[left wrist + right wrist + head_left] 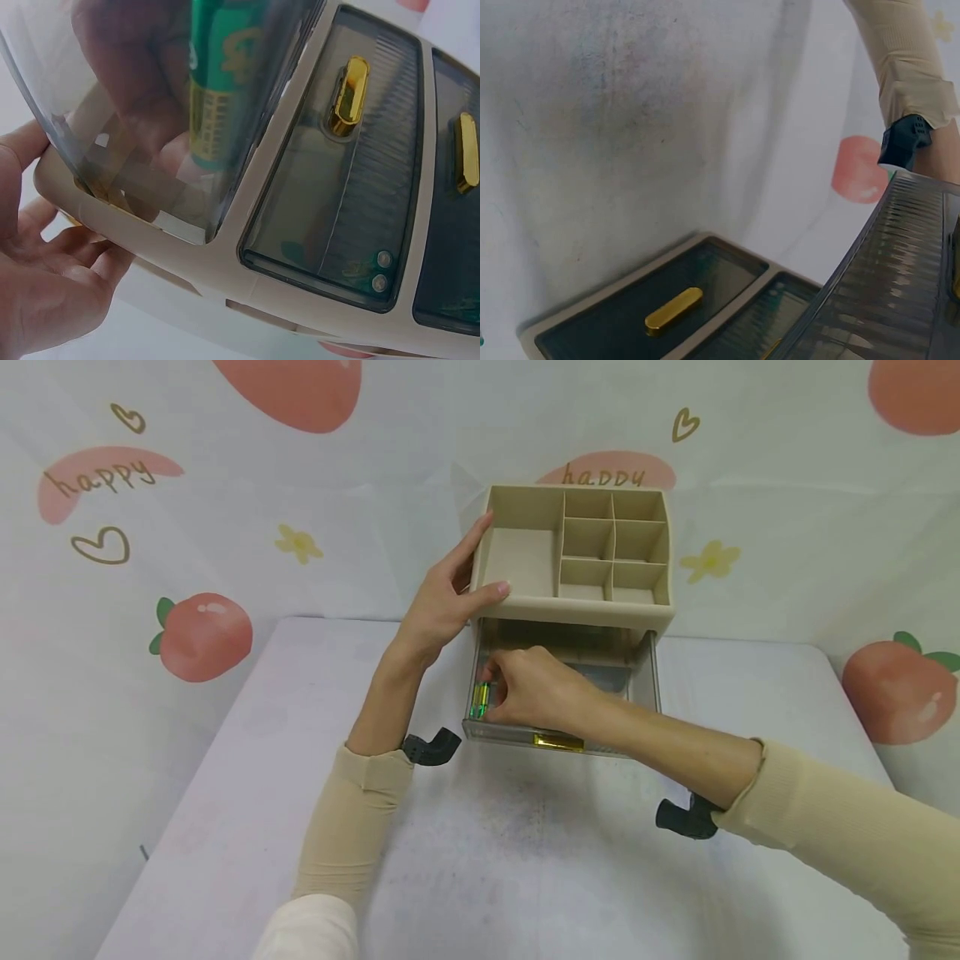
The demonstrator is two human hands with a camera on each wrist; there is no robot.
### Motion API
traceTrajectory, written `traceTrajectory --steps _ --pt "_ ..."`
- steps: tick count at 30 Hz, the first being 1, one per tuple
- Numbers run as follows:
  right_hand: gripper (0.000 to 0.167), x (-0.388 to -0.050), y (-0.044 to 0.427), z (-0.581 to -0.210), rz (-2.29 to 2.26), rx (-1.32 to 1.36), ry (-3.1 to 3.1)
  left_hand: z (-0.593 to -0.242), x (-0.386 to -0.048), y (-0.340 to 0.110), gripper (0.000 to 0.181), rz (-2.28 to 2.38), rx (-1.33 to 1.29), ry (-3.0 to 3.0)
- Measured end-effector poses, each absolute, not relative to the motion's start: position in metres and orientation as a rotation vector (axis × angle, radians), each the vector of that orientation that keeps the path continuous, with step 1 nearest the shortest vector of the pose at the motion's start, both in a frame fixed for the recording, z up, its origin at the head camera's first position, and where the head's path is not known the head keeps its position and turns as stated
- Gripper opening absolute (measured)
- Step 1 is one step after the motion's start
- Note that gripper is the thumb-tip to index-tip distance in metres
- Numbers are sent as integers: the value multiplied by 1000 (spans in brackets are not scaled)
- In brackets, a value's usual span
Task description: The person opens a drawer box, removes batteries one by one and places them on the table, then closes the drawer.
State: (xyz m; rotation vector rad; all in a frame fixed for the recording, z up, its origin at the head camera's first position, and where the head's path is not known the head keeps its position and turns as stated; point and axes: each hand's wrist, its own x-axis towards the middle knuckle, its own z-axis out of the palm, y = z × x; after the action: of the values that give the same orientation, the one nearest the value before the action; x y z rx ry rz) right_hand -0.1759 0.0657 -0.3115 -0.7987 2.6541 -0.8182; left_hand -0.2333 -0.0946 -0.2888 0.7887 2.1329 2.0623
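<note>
A beige organizer [573, 608] has its top drawer [495, 732] pulled out. My left hand [442, 602] grips the organizer's left side, thumb over the top rim; the left wrist view shows that hand [60, 285] beside the casing. Inside the drawer, my right hand [543, 689] pinches a green and gold battery [483, 696] between thumb and fingertips near the left wall. Another green battery seems to lie against it. Through the clear drawer wall, the left wrist view shows a battery [214, 112] and the fingers [131, 75] close to it. The right wrist view does not show the right hand.
Two lower drawers with gold handles [351, 94] [467, 152] are closed, and small green items show dimly through their fronts. Open compartments [587, 539] top the organizer. It stands on a white table [450, 860] before a patterned backdrop [390, 510].
</note>
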Motion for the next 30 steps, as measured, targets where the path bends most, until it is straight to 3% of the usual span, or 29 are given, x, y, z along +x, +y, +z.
traceTrajectory --steps 16,30 --pt "30 -175 76 -302 -917 -795 2578 -289 -233 -94 78 2048 804 2154" --pt "38 -169 97 -291 -1039 -866 2615 -292 -234 -94 79 2061 816 2139"
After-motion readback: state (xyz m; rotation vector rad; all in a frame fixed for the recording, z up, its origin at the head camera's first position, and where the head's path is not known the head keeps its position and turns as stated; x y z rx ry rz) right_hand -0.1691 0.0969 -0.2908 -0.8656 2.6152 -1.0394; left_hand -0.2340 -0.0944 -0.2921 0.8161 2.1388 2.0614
